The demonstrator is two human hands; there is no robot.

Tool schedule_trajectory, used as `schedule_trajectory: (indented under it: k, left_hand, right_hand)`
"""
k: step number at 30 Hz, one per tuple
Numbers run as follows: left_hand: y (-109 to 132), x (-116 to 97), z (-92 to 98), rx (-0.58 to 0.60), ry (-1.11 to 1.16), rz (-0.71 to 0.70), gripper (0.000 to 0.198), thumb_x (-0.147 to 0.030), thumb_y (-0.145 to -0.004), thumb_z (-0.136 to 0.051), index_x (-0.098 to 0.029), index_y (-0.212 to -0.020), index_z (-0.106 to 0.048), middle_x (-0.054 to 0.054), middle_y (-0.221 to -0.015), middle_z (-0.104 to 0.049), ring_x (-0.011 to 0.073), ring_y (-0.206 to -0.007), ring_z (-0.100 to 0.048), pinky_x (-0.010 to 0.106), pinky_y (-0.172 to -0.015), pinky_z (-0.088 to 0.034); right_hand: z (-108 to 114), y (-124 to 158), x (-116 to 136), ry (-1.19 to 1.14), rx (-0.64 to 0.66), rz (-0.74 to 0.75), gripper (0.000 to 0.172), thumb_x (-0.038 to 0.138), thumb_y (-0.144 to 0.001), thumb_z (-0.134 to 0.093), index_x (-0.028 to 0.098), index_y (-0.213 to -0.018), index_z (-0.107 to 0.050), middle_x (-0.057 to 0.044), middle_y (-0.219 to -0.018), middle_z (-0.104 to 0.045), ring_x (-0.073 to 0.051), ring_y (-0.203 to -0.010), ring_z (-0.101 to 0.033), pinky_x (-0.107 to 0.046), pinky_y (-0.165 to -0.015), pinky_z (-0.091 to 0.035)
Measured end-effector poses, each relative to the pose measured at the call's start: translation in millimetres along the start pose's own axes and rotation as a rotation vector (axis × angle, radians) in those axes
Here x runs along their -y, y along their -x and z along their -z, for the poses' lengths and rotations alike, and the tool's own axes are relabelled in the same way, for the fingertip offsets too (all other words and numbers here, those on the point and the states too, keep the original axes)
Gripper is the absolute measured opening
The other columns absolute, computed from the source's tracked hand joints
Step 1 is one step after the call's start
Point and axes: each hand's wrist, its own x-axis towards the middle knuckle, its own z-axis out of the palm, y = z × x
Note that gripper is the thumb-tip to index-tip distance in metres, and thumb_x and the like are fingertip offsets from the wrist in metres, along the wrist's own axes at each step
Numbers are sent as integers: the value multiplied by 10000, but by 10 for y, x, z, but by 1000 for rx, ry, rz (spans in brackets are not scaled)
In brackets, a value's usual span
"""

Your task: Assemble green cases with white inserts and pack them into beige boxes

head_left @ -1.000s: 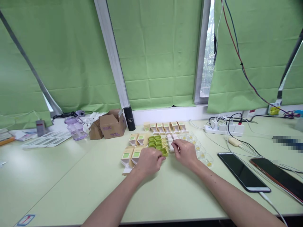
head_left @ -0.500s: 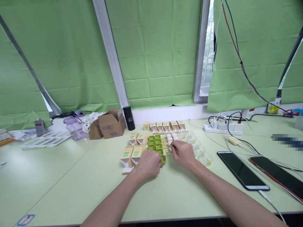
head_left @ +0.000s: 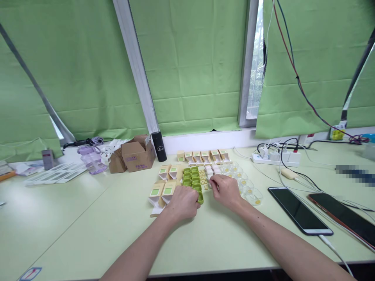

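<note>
Head view, left to right, sited from the green cups (head_left: 195, 181): left, cream folded-card boxes (head_left: 156, 192), flaps open, seemingly unfilled; near end, left hand (head_left: 183, 203), fingers closed on the nearest cup (head_left: 200, 198); cups glossy, rounded-square, columns apparently almost squared up; just right, flat yellow pieces (head_left: 202, 178), rounded white-and-pink pieces (head_left: 216, 170); right hand (head_left: 225, 190) pinched beside them, hold cannot be told; farther right, clear shells (head_left: 254, 197), yellow-spotted.

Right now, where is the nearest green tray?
In the head view, the nearest green tray is just right of centre, at the left hand.
</note>
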Motion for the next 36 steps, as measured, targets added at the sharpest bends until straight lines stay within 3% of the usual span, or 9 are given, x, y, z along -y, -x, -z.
schedule_trajectory:
  k: [10, 23, 27, 32, 36]
  left_hand:
    - [5, -59, 106, 112, -175, 6, 183, -212, -815, -629, -208, -634, -654, 103, -681, -730, 276, -688, -699, 355, -631, -339]
    - [8, -45, 105, 106, -155, -3, 159, -232, -825, -645, -216, -668, -665, 91, -708, -747, 282, -722, -720, 351, -634, -356]
    - [7, -8, 137, -40, -90, 41, 182, -381, -919, -623, -233, -863, -712, 79, -771, -764, 294, -762, -730, 349, -652, -382]
    - [-63, 164, 181, -328, 2, 194, 195, -309, -1022, -462, -245, -1025, -647, 32, -831, -776, 245, -728, -719, 332, -646, -385]
    - [-144, 330, 264, -495, 148, 316, 152, -305, -1009, -489, -262, -1093, -609, 6, -832, -770, 252, -792, -726, 339, -699, -435]
  right_hand:
    - [-13, 9, -3, -17, -55, 29, 199, 195, -973, -541, 202, -833, -682, -21, -762, -745, -163, -661, -640, -290, -623, -294]
    - [-12, 9, 5, -19, -69, 35, 207, 196, -971, -547, 202, -804, -670, -22, -736, -732, -157, -637, -628, -292, -612, -289]
    - [-10, 5, 6, -16, -76, 39, 208, 197, -970, -546, 200, -802, -669, -23, -734, -732, -155, -631, -626, -289, -609, -287]
    - [5, 11, 36, -9, -32, 25, 195, 188, -963, -553, 201, -809, -672, -20, -740, -738, -157, -641, -631, -287, -612, -278]
    - [18, 26, 93, 13, 49, 23, 186, 196, -964, -566, 203, -814, -676, -30, -768, -754, -160, -660, -637, -295, -613, -259]
